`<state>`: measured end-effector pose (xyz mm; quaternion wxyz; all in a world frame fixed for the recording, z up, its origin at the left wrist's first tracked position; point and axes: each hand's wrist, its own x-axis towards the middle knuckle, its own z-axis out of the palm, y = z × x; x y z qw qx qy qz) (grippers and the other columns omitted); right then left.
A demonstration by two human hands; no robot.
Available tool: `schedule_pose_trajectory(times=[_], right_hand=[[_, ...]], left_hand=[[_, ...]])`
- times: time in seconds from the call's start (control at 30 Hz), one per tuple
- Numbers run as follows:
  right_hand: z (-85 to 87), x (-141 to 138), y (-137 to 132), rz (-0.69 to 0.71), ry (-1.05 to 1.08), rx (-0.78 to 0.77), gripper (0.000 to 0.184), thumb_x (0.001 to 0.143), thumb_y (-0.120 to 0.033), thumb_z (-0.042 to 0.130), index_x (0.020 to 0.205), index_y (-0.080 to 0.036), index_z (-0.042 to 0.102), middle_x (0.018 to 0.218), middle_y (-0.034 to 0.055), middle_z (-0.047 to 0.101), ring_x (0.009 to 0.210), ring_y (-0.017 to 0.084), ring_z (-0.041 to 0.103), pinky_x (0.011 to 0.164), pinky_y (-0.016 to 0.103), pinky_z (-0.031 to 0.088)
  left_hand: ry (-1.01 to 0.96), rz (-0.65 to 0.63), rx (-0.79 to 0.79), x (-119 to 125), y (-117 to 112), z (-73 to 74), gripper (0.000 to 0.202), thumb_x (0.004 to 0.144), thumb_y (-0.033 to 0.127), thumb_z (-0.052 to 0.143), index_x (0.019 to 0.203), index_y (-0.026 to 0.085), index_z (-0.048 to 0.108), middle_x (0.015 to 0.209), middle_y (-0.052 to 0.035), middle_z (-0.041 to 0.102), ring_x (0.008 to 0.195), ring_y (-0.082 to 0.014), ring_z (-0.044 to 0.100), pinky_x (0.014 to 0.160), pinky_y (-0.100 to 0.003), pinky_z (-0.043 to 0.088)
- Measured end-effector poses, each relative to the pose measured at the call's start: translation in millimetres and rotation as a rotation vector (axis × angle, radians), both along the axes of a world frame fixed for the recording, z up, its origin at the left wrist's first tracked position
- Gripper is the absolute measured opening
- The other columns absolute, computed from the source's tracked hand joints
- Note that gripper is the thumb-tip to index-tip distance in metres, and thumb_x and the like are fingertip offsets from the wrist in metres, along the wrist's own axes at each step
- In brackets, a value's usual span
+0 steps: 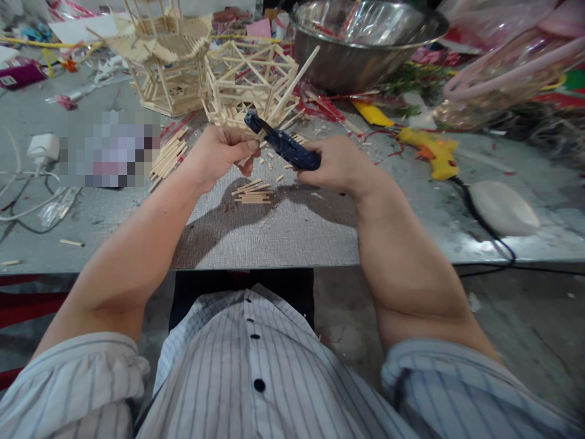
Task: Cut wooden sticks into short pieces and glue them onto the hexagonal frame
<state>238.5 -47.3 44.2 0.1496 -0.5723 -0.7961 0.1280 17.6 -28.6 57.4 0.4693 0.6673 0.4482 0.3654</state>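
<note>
My right hand (336, 161) is closed around a dark blue hand cutter (292, 148), its head pointing up and left. Just left of the cutter's head, my left hand (228, 151) is closed in a pinch on a thin wooden stick, mostly hidden by the fingers. Below both hands lies a small pile of short cut sticks (253, 194), with loose bits scattered around. Behind them stands an open frame of glued sticks (251, 73), and a longer pale stick (295, 84) slants up in front of it.
A tiered stick pavilion (167, 67) stands at the back left, near a bundle of longer sticks (169, 155). At the back is a steel bowl (361, 58). To the right lie a yellow glue gun (429, 152) with a black cord and a white oval dish (504, 207). A white charger (43, 148) sits far left.
</note>
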Motion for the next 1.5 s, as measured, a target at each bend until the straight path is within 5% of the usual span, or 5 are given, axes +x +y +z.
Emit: schedule_pose_trajectory(times=[0.13,0.33,0.63,1.03,1.5], right_hand=[[6.1,-7.8,-4.3,-0.054,-0.051,-0.046,0.011,0.070,-0.022,0.058,0.079,-0.017,0.062,0.061,0.0004,0.046,0.060,0.014,0.041,0.063,0.031,0.032],[0.7,-10.7,-1.7,-0.058,-0.081,0.010,0.011,0.073,-0.027,0.059,0.078,-0.019,0.063,0.066,0.0037,0.056,0.067,0.019,0.052,0.065,0.032,0.034],[-3.9,-21.8,-3.0,-0.093,-0.129,0.023,0.010,0.079,-0.031,0.057,0.078,-0.021,0.061,0.079,0.0088,0.066,0.077,0.025,0.059,0.070,0.036,0.036],[-7.7,-24.9,-4.3,-0.096,-0.096,0.028,0.016,0.082,-0.038,0.057,0.075,-0.024,0.063,0.072,0.0104,0.066,0.078,0.028,0.061,0.065,0.037,0.038],[-6.5,-8.8,6.0,-0.066,-0.045,0.038,0.015,0.076,-0.036,0.065,0.087,-0.026,0.063,0.088,0.0099,0.070,0.088,0.029,0.061,0.070,0.038,0.039]], left_hand=[[-0.038,-0.006,-0.008,-0.1,1.0,0.1,0.044,0.091,0.000,0.054,0.050,0.014,0.051,0.048,0.0052,0.054,0.047,-0.0038,0.051,0.066,-0.023,0.045],[-0.028,0.039,-0.045,0.4,-0.7,3.3,0.047,0.090,-0.004,0.054,0.047,0.014,0.049,0.047,0.0062,0.053,0.042,-0.0029,0.047,0.061,-0.024,0.040],[0.012,0.001,0.034,-8.6,11.6,-7.7,0.037,0.088,0.008,0.061,0.054,0.020,0.058,0.044,0.0046,0.052,0.059,-0.0113,0.053,0.079,-0.031,0.045],[0.069,0.041,0.071,-12.2,16.5,-12.3,0.026,0.084,0.014,0.065,0.058,0.016,0.061,0.046,0.0044,0.055,0.052,-0.0083,0.050,0.068,-0.023,0.044],[0.097,0.029,0.129,-11.7,18.9,-17.7,0.025,0.083,0.017,0.066,0.059,0.019,0.063,0.052,0.0013,0.058,0.056,-0.0111,0.051,0.065,-0.025,0.041]])
